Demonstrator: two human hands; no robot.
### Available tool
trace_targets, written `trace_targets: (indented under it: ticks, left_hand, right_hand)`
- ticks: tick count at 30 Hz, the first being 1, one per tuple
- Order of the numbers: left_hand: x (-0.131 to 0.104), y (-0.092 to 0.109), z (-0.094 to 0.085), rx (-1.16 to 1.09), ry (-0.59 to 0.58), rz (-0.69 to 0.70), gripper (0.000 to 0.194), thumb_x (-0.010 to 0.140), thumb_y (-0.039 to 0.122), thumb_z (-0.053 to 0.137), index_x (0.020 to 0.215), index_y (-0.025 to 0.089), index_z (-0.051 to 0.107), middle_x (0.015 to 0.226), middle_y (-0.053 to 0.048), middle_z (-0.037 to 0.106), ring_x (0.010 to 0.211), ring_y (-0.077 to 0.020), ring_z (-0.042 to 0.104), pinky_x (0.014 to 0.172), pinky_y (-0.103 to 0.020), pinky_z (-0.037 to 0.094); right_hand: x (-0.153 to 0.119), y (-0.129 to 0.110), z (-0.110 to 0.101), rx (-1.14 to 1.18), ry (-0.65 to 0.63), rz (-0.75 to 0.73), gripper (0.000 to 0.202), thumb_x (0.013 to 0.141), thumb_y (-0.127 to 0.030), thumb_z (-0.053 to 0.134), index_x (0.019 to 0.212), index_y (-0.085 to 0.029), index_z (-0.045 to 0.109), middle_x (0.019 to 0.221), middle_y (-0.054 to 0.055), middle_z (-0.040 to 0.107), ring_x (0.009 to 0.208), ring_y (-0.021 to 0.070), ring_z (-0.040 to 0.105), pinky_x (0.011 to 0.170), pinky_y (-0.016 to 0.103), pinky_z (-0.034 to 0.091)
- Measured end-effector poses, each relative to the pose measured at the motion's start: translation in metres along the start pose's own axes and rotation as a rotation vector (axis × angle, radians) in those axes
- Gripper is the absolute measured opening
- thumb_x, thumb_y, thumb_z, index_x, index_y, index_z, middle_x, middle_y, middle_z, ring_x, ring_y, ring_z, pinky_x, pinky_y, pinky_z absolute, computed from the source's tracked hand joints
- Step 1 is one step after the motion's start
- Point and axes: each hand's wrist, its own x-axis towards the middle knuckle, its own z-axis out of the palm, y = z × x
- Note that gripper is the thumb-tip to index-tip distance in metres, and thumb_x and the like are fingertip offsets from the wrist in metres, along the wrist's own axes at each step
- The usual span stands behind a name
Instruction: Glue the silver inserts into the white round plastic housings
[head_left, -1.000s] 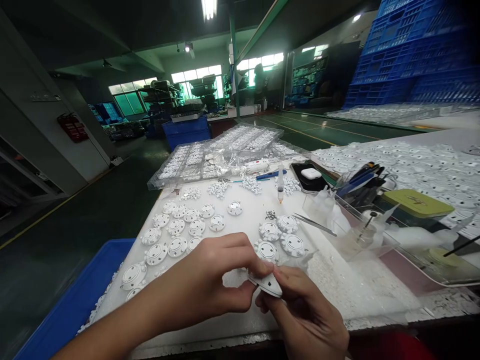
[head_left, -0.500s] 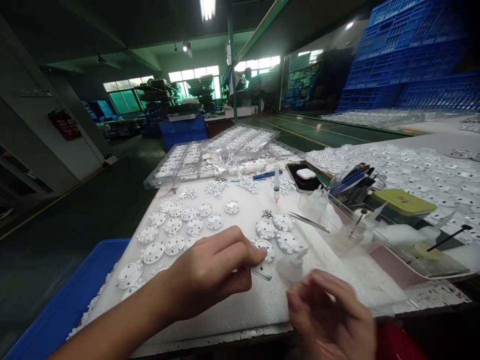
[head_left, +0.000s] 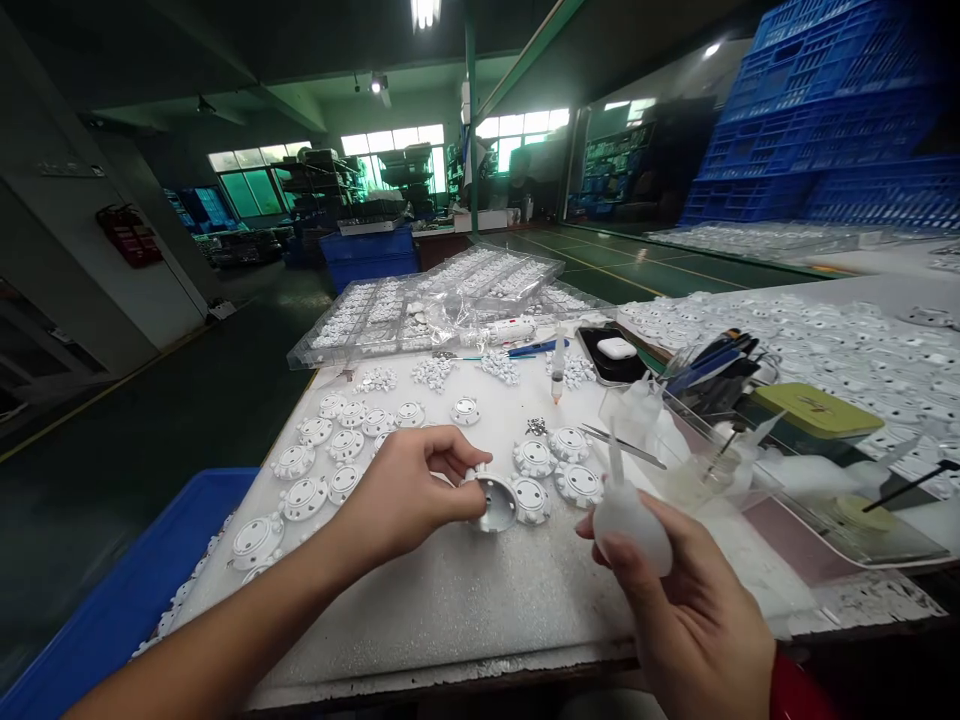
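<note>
My left hand (head_left: 424, 490) pinches a round white plastic part (head_left: 498, 503) by its edge, tilted so that its hollow grey inside faces me. In my right hand (head_left: 686, 590) is a small white squeeze bottle (head_left: 630, 530), its thin nozzle pointing up. The two hands are apart. Beside the held part, similar round parts (head_left: 534, 458) lie on the white foam board (head_left: 420, 620), with a little heap of tiny metal pieces (head_left: 536, 427) behind them. More round parts (head_left: 304, 497) stand in rows left of my left hand.
Metal tweezers (head_left: 622, 445) and a syringe (head_left: 558, 372) lie beyond my right hand. A clear bin (head_left: 795, 540) of bottles and tools stands at right, near a phone (head_left: 609, 355). Clear trays (head_left: 360, 320) of small white pieces sit at the back. A blue crate (head_left: 150, 590) is at lower left.
My left hand has lifted and tipped the round part it holds, showing its hollow side. My right hand has picked up the squeeze bottle from the board.
</note>
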Motion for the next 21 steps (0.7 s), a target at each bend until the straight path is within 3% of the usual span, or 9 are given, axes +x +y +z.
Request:
trace_targets:
  ticks: [3,5,8,10,12,17,19,21]
  left_hand:
    - [0.005,-0.005,-0.003,0.119,0.054,0.077,0.011,0.063,0.014,0.072,0.072,0.018,0.067,0.085,-0.006,0.073,0.072,-0.0182,0.063,0.060,-0.027,0.050]
    - [0.005,-0.008,-0.003,0.230,0.111,0.213,0.009,0.068,0.011,0.068,0.071,0.019,0.063,0.082,-0.004,0.070,0.075,-0.0183,0.064,0.060,-0.026,0.051]
    - [0.003,-0.012,-0.002,0.384,0.180,0.470,0.013,0.076,0.008,0.059,0.071,0.019,0.057,0.074,-0.001,0.060,0.073,-0.0164,0.063,0.064,-0.027,0.053]
    - [0.001,-0.012,-0.001,0.419,0.183,0.540,0.015,0.079,0.007,0.056,0.071,0.020,0.056,0.070,0.000,0.056,0.072,-0.0162,0.063,0.066,-0.027,0.054]
    - [0.000,-0.010,-0.001,0.371,0.157,0.455,0.013,0.077,0.008,0.060,0.070,0.020,0.057,0.073,-0.001,0.060,0.077,-0.0181,0.065,0.063,-0.026,0.054]
    - [0.008,-0.003,-0.004,-0.116,0.009,-0.102,0.009,0.068,0.009,0.069,0.072,0.016,0.065,0.076,-0.004,0.071,0.068,-0.0167,0.069,0.060,-0.025,0.055]
    - [0.011,-0.003,-0.005,-0.266,-0.019,-0.190,0.009,0.068,0.007,0.068,0.072,0.014,0.066,0.070,-0.003,0.071,0.063,-0.0152,0.069,0.060,-0.025,0.056]
    - [0.013,-0.005,-0.004,-0.304,-0.017,-0.207,0.009,0.068,0.006,0.068,0.073,0.014,0.066,0.068,-0.003,0.071,0.060,-0.0145,0.069,0.059,-0.024,0.056]
  right_hand:
    - [0.006,-0.005,0.010,0.123,0.156,-0.018,0.039,0.083,-0.041,0.073,0.113,-0.020,0.059,0.076,0.002,0.068,0.058,0.0132,0.065,0.056,0.022,0.055]
    - [0.008,-0.006,0.018,0.153,0.228,-0.060,0.036,0.081,-0.037,0.076,0.109,-0.020,0.061,0.088,0.004,0.068,0.066,0.0141,0.066,0.057,0.023,0.053]
    - [0.008,-0.005,0.027,0.092,0.373,-0.186,0.029,0.082,-0.032,0.074,0.104,-0.017,0.064,0.100,0.008,0.065,0.088,0.0206,0.066,0.072,0.031,0.053]
    - [0.008,-0.004,0.029,0.070,0.425,-0.253,0.030,0.084,-0.029,0.072,0.109,-0.016,0.063,0.100,0.008,0.063,0.086,0.0200,0.065,0.071,0.032,0.052]
    - [0.010,-0.004,0.029,0.079,0.432,-0.316,0.036,0.084,-0.024,0.073,0.116,-0.015,0.059,0.100,0.007,0.061,0.079,0.0164,0.064,0.066,0.029,0.053]
    - [0.011,-0.003,0.028,0.088,0.492,-0.472,0.030,0.078,-0.012,0.075,0.106,-0.013,0.064,0.092,0.002,0.061,0.077,0.0129,0.065,0.064,0.025,0.055]
    - [0.007,-0.001,0.029,0.110,0.471,-0.452,0.027,0.080,-0.009,0.072,0.105,-0.012,0.064,0.095,0.003,0.061,0.078,0.0127,0.065,0.064,0.025,0.055]
    - [0.001,0.003,0.028,0.154,0.368,-0.391,0.028,0.080,-0.008,0.070,0.106,-0.014,0.061,0.096,0.003,0.062,0.076,0.0126,0.064,0.062,0.026,0.054]
